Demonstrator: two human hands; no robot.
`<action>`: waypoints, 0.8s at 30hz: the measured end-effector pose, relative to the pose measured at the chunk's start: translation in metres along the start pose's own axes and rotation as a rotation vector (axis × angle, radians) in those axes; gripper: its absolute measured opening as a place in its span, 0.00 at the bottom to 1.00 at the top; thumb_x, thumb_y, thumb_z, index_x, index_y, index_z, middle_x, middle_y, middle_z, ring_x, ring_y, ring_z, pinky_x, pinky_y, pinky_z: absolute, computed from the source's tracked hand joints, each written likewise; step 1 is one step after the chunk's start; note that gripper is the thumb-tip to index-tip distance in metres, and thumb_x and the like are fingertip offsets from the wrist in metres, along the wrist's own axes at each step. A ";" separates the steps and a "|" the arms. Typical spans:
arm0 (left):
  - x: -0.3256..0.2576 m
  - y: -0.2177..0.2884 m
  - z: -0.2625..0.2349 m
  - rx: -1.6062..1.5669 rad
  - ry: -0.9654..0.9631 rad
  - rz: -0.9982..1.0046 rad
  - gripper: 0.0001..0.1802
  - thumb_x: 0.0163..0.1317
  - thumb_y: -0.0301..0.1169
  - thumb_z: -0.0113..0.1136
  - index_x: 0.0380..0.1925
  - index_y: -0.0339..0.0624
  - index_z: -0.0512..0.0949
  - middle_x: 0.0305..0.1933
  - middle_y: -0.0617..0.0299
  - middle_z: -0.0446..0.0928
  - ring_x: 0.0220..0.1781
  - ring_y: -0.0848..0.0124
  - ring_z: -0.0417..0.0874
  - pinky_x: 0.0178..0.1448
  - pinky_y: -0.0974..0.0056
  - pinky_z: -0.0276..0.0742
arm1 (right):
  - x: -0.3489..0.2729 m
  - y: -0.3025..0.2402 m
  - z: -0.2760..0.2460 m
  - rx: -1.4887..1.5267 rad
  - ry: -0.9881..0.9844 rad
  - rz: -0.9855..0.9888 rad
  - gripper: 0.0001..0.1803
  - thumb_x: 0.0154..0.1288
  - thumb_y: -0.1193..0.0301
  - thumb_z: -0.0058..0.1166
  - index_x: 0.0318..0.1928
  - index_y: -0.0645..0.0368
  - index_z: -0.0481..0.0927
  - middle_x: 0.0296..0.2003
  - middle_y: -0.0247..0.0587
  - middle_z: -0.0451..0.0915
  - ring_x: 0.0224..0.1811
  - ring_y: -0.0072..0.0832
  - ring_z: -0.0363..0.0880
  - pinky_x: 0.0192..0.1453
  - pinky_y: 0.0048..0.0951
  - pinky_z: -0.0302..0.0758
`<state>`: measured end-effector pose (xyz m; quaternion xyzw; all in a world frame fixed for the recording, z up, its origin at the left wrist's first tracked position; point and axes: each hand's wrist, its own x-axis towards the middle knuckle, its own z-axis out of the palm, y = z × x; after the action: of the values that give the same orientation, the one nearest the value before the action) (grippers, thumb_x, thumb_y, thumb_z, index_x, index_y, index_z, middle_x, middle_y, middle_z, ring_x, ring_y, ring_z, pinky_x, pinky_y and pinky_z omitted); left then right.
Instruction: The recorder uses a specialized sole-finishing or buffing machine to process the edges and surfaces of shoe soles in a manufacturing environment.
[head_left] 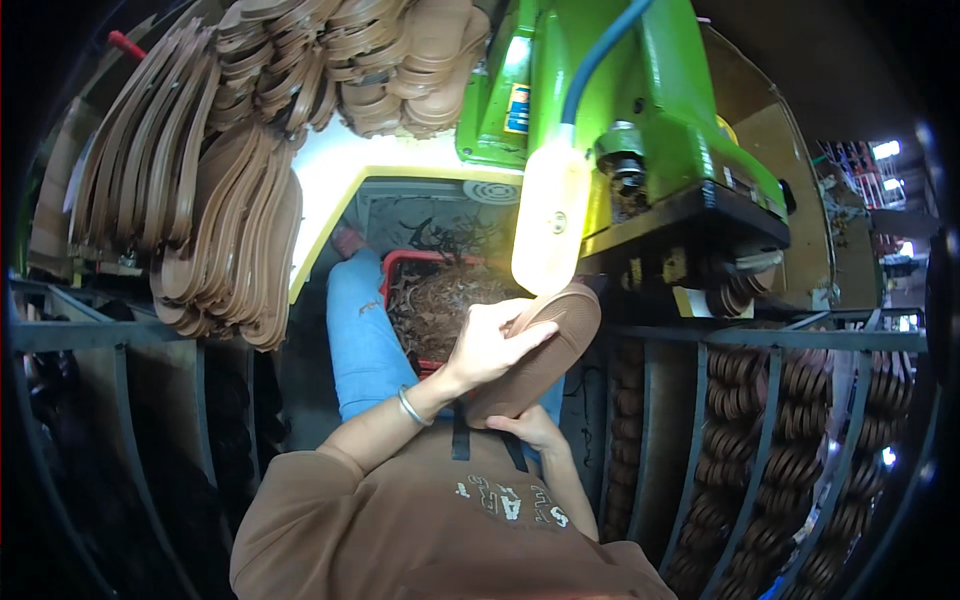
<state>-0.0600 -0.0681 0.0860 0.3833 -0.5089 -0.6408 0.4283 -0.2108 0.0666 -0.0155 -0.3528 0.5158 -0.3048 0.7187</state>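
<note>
Both my hands are on one brown sandal (560, 345), tilted in front of my chest below the lit lamp. My left hand (492, 345) wraps over its upper side, with the thumb and fingers pressed to it; that wrist wears a metal bangle (409, 405). Lower down, my right hand (530, 428) grips the near end, its thumb against the edge and its other fingers partly hidden. The sandal's far end lies just under the front edge of a green machine (665, 110).
A yellow-glowing lamp (552, 215) hangs directly above the sandal. Brown sandals (235, 235) are piled on the white tabletop (325, 165) at left. Between my knees stands a red bin (405, 262) of brown trimmings. Metal racks (690, 440) holding many sandals flank me.
</note>
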 end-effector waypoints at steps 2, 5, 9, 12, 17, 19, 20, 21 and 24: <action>0.016 0.004 0.001 0.105 0.009 0.069 0.14 0.57 0.33 0.65 0.39 0.34 0.80 0.28 0.62 0.79 0.30 0.82 0.73 0.34 0.72 0.71 | 0.006 -0.007 0.016 0.010 -0.024 -0.003 0.28 0.54 0.71 0.67 0.54 0.66 0.71 0.49 0.41 0.76 0.49 0.27 0.74 0.53 0.28 0.73; 0.030 0.017 -0.003 0.217 0.007 0.119 0.13 0.56 0.36 0.65 0.29 0.36 0.79 0.16 0.65 0.70 0.20 0.82 0.62 0.22 0.70 0.59 | 0.003 -0.030 0.035 0.045 -0.054 -0.001 0.30 0.55 0.71 0.65 0.56 0.66 0.68 0.49 0.40 0.75 0.51 0.27 0.73 0.55 0.28 0.71; 0.021 0.006 -0.004 0.233 0.038 0.172 0.10 0.56 0.31 0.65 0.31 0.34 0.80 0.19 0.66 0.73 0.21 0.83 0.65 0.25 0.72 0.64 | -0.016 -0.034 0.029 -0.083 -0.119 -0.112 0.27 0.55 0.72 0.64 0.55 0.66 0.70 0.49 0.42 0.76 0.51 0.26 0.73 0.55 0.28 0.71; 0.004 0.010 -0.006 0.104 0.191 0.167 0.08 0.56 0.27 0.65 0.33 0.32 0.81 0.22 0.66 0.76 0.24 0.83 0.70 0.29 0.74 0.68 | -0.042 -0.048 -0.004 -0.070 -0.133 0.036 0.25 0.56 0.74 0.63 0.53 0.68 0.72 0.46 0.43 0.79 0.47 0.25 0.77 0.52 0.27 0.74; -0.012 0.000 -0.019 -0.117 0.284 0.165 0.13 0.56 0.22 0.64 0.41 0.28 0.78 0.36 0.59 0.80 0.35 0.78 0.78 0.41 0.73 0.75 | -0.066 -0.053 -0.055 0.124 0.353 -0.304 0.20 0.58 0.76 0.60 0.50 0.71 0.72 0.43 0.46 0.80 0.43 0.26 0.80 0.51 0.27 0.76; -0.013 0.007 -0.027 -0.250 0.250 0.124 0.15 0.56 0.20 0.62 0.44 0.26 0.75 0.41 0.55 0.79 0.40 0.74 0.79 0.47 0.72 0.75 | -0.060 -0.062 -0.059 0.141 0.393 -0.399 0.20 0.59 0.76 0.59 0.51 0.71 0.72 0.42 0.46 0.81 0.43 0.27 0.80 0.51 0.28 0.76; -0.011 0.006 -0.032 -0.231 0.239 0.145 0.15 0.56 0.19 0.62 0.44 0.27 0.75 0.42 0.55 0.79 0.41 0.73 0.79 0.48 0.71 0.74 | -0.057 -0.062 -0.063 0.090 0.391 -0.396 0.20 0.60 0.76 0.59 0.51 0.71 0.72 0.43 0.47 0.80 0.43 0.27 0.80 0.51 0.28 0.76; -0.010 0.003 -0.035 -0.215 0.232 0.164 0.14 0.56 0.19 0.61 0.44 0.27 0.76 0.43 0.55 0.78 0.42 0.73 0.79 0.50 0.71 0.74 | -0.054 -0.061 -0.065 0.051 0.424 -0.392 0.19 0.61 0.75 0.58 0.51 0.71 0.71 0.42 0.47 0.80 0.43 0.27 0.80 0.50 0.27 0.76; -0.003 0.003 -0.038 -0.090 0.217 0.149 0.13 0.55 0.20 0.62 0.42 0.29 0.77 0.41 0.58 0.79 0.42 0.73 0.79 0.50 0.69 0.74 | -0.050 -0.055 -0.074 -0.011 0.457 -0.433 0.18 0.62 0.75 0.57 0.50 0.70 0.72 0.42 0.46 0.80 0.42 0.26 0.80 0.50 0.27 0.76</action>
<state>-0.0232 -0.0785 0.0819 0.3917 -0.4576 -0.5841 0.5440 -0.2994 0.0615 0.0396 -0.3807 0.5786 -0.5194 0.5005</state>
